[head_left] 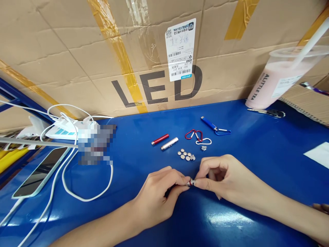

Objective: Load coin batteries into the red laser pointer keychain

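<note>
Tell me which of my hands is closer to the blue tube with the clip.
Right. Your right hand is on your side of the blue tube, not touching it; your left hand is farther off, to its left and closer to you.

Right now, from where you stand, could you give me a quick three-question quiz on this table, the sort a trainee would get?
1. True or false: the left hand holds nothing.
2. Which tube lies against a carabiner? A: red; B: silver; C: blue.
3. What do the large black letters on the box spell?

Key:
1. False: it pinches a small piece.
2. C, the blue tube.
3. LED.
</note>
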Tool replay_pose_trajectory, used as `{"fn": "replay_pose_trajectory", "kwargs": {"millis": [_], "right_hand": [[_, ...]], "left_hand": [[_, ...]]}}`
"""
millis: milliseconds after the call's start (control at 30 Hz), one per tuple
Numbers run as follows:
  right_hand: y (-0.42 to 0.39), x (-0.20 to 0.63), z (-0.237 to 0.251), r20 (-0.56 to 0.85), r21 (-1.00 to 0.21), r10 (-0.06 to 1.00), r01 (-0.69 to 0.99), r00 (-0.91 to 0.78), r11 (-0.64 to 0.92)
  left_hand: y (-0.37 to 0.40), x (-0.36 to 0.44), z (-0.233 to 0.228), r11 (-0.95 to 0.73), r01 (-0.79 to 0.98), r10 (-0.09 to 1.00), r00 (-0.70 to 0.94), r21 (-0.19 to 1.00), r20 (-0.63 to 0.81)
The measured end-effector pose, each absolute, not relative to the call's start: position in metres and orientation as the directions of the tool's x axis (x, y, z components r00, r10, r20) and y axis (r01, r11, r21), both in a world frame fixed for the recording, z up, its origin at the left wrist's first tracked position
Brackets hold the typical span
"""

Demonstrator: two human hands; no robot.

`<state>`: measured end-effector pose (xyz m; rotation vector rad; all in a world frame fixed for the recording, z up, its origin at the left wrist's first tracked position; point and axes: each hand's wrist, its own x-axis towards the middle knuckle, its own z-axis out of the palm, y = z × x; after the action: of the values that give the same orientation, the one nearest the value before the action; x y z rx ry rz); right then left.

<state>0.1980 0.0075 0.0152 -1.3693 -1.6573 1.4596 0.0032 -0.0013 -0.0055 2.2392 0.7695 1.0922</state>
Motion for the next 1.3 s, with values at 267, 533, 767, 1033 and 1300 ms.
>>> {"fn": "replay_pose_trajectory", "kwargs": {"millis": [267,533,767,1033,1300], "right_hand": [[0.009,0.199,0.017,-0.25,-0.911,0.914,0.397,-0.32,-0.11],[0.013,0.199,0.014,-0.323,-0.902,0.879,0.395,-0.351,-0.173],[0.014,0.2,0.008,-0.258,-0.914,0.877,0.397,-0.405,-0.085],[0.01,0.201,0.006,-0.16,-0.851,0.872,0.512,-0.463,0.116],[0.008,0.2,0.005,0.25,-0.786,0.878,0.445,-0.407,0.43]], "left_hand": [[-0.005,0.003,-0.007,-0.662,0.289,0.723,0.49,0.692,0.487],[-0.005,0.004,-0.002,-0.674,0.329,0.719,0.495,0.661,0.488],[-0.006,0.001,-0.003,-0.689,0.26,0.673,0.576,0.677,0.464],[-0.001,0.001,-0.002,-0.718,0.264,0.639,0.616,0.644,0.46],[-0.004,0.0,-0.001,-0.629,0.343,0.732,0.564,0.698,0.382]]}}
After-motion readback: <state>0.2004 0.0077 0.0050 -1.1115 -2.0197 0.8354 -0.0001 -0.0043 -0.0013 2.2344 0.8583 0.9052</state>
